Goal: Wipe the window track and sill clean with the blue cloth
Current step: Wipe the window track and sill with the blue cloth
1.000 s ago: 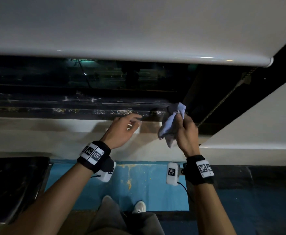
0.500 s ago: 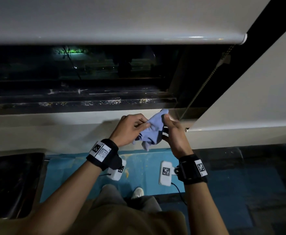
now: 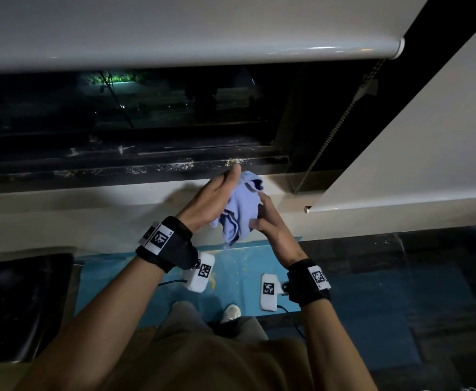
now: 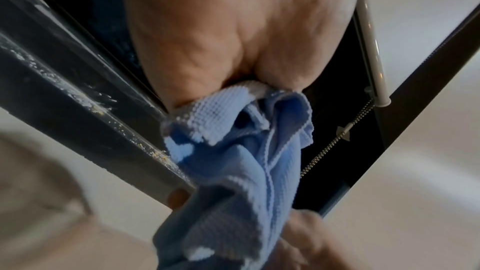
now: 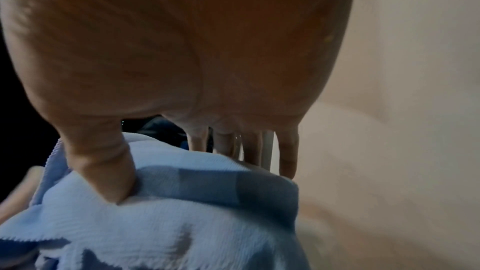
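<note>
Both hands hold the crumpled blue cloth (image 3: 238, 214) in the air in front of the white sill (image 3: 90, 198), just below the dark window track (image 3: 146, 167). My left hand (image 3: 228, 187) grips the cloth's top edge, fingers curled over it near the track's right end. My right hand (image 3: 262, 213) pinches the lower right side, with the thumb (image 5: 109, 174) pressed into the fabric. In the left wrist view the cloth (image 4: 233, 141) bunches out of my palm beside the track (image 4: 78, 114). The track carries pale and yellowish specks of dirt.
A white roller blind's bottom bar (image 3: 231, 55) hangs above the dark window opening. Its bead chain (image 3: 330, 136) runs down at the right, beside a second blind (image 3: 400, 165). A black object (image 3: 19, 306) sits low left. Blue floor (image 3: 245, 266) lies below.
The right hand brought the cloth down from the track's right end. The left hand left the sill and took hold of the cloth's top. The view shifted slightly.
</note>
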Demonstrator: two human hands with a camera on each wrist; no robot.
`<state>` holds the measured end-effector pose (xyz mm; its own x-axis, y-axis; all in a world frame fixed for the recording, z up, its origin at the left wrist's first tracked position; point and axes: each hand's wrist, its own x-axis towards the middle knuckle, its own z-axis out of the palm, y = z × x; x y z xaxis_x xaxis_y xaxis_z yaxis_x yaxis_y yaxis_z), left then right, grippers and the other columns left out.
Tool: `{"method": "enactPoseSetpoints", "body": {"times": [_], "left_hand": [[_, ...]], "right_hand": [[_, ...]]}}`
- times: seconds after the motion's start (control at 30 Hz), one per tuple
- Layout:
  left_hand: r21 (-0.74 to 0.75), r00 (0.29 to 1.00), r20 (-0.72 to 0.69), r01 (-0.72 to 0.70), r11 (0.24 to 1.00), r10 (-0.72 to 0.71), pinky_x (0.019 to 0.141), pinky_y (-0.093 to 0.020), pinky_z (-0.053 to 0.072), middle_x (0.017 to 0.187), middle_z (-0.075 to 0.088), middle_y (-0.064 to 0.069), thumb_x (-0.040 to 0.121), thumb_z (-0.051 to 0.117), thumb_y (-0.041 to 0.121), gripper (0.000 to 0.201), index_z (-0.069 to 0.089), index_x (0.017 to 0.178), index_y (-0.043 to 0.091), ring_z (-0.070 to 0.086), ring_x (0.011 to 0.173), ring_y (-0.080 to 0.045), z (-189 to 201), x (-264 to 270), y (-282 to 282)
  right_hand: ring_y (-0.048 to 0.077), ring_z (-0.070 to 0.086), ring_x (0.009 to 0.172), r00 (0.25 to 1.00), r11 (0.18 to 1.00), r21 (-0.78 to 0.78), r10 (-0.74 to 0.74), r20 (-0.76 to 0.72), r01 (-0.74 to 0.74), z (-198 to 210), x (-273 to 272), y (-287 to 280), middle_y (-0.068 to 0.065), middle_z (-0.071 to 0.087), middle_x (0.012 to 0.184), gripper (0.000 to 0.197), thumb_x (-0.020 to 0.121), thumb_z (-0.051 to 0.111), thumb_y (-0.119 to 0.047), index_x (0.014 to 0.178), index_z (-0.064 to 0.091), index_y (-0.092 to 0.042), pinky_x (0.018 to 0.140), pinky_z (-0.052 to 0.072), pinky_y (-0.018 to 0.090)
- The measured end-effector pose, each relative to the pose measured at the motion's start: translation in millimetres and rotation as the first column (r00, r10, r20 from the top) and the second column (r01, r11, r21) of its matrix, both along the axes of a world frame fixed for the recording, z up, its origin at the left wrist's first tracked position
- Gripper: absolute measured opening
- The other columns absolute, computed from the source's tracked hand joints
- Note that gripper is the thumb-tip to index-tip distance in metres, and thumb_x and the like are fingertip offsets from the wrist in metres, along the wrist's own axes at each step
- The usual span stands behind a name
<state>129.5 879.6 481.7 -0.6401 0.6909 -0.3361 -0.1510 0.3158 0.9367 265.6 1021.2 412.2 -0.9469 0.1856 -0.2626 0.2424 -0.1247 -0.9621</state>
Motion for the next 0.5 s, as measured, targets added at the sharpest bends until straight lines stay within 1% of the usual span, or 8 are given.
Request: {"method": "enactPoseSetpoints", "body": {"times": [0.03, 0.1, 0.17, 0.23, 0.3, 0.33, 0.4, 0.5], "left_hand": [[0.009, 1.0, -0.015, -0.016, 1.0, 0.016, 0.113, -0.035, 0.045, 0.13, 0.07, 0.013, 0.097, 0.046, 0.075, 0.061, 0.066, 0.129, 0.027, 0.062, 0.127, -0.006, 1.4, -2.0, 1.1], [0.043, 0.993, -0.088, -0.074, 0.996, 0.078, 0.1, -0.035, 0.053, 0.118, 0.074, 0.007, 0.09, 0.064, 0.069, 0.056, 0.068, 0.12, 0.022, 0.069, 0.114, -0.011, 1.6, -8.3, 0.5], [0.045, 0.976, -0.147, -0.156, 0.987, 0.161, 0.087, -0.032, 0.055, 0.105, 0.074, 0.008, 0.089, 0.071, 0.062, 0.042, 0.067, 0.107, 0.024, 0.071, 0.1, -0.009, -4.0, -17.0, -4.1], [-0.013, 0.961, -0.188, -0.211, 0.977, 0.205, 0.081, -0.035, 0.051, 0.094, 0.071, 0.008, 0.095, 0.065, 0.06, 0.036, 0.063, 0.096, 0.024, 0.069, 0.089, -0.012, -17.5, -24.9, -10.5], [-0.12, 0.947, -0.27, -0.215, 0.969, 0.176, 0.083, -0.038, 0.05, 0.094, 0.067, 0.004, 0.099, 0.061, 0.057, 0.036, 0.058, 0.098, 0.021, 0.066, 0.088, -0.015, -31.7, -29.5, -14.6], [-0.17, 0.941, -0.302, -0.211, 0.963, 0.153, 0.087, -0.039, 0.051, 0.1, 0.066, 0.004, 0.1, 0.06, 0.054, 0.035, 0.057, 0.106, 0.02, 0.065, 0.093, -0.014, -37.6, -29.5, -15.3], [-0.214, 0.943, -0.312, -0.185, 0.959, 0.113, 0.098, -0.039, 0.053, 0.108, 0.065, 0.01, 0.104, 0.055, 0.05, 0.036, 0.052, 0.125, 0.02, 0.063, 0.102, -0.006, -41.2, -24.9, -13.1], [-0.129, 0.985, -0.145, -0.108, 0.986, 0.089, 0.11, -0.047, 0.048, 0.123, 0.066, 0.009, 0.099, 0.044, 0.071, 0.054, 0.051, 0.133, 0.029, 0.063, 0.115, -0.007, -44.2, -17.6, -1.4]], "right_hand": [[0.024, 0.067, 0.118, 1.0, 1.0, 0.025, -0.001, 0.003, 0.001, -0.7, -4.2, -0.5, 0.007, 0.07, 0.134, 0.043, 0.104, 0.063, -0.017, 0.145, 0.056, -0.026, 0.104, 0.052, 0.042], [0.023, 0.066, 0.094, 0.998, 0.996, 0.058, -0.061, -0.022, 0.062, -2.5, -9.5, 0.6, 0.016, 0.074, 0.109, 0.015, 0.106, 0.067, -0.021, 0.12, 0.069, -0.015, 0.088, 0.052, 0.04], [0.019, 0.063, 0.084, 0.987, 0.987, 0.044, -0.152, -0.057, 0.154, -0.8, -9.2, 4.4, 0.016, 0.071, 0.096, 0.014, 0.107, 0.067, -0.019, 0.113, 0.069, -0.006, 0.077, 0.051, 0.031], [0.026, 0.055, 0.067, 0.973, 0.978, -0.006, -0.206, -0.1, 0.206, 1.3, -6.9, 8.0, 0.017, 0.059, 0.078, 0.015, 0.107, 0.065, -0.017, 0.107, 0.065, -0.002, 0.062, 0.046, 0.036], [0.038, 0.042, 0.06, 0.968, 0.974, -0.063, -0.223, -0.114, 0.217, -0.1, -8.5, 10.2, 0.029, 0.047, 0.074, 0.018, 0.107, 0.065, -0.021, 0.105, 0.062, -0.003, 0.055, 0.033, 0.047], [0.038, 0.043, 0.063, 0.967, 0.973, -0.083, -0.226, -0.115, 0.217, 0.5, -10.4, 11.0, 0.033, 0.049, 0.076, 0.018, 0.106, 0.065, -0.022, 0.106, 0.061, -0.004, 0.055, 0.028, 0.047], [0.04, 0.055, 0.067, 0.966, 0.968, -0.121, -0.233, -0.109, 0.22, 1.4, -16.3, 11.9, 0.035, 0.062, 0.082, 0.017, 0.107, 0.059, -0.02, 0.115, 0.062, -0.006, 0.056, 0.033, 0.047], [0.06, 0.063, 0.07, 0.968, 0.963, -0.155, -0.235, -0.09, 0.219, 6.0, -24.3, 10.5, 0.04, 0.068, 0.091, 0.019, 0.11, 0.051, -0.014, 0.126, 0.057, -0.007, 0.055, 0.046, 0.058]]}}
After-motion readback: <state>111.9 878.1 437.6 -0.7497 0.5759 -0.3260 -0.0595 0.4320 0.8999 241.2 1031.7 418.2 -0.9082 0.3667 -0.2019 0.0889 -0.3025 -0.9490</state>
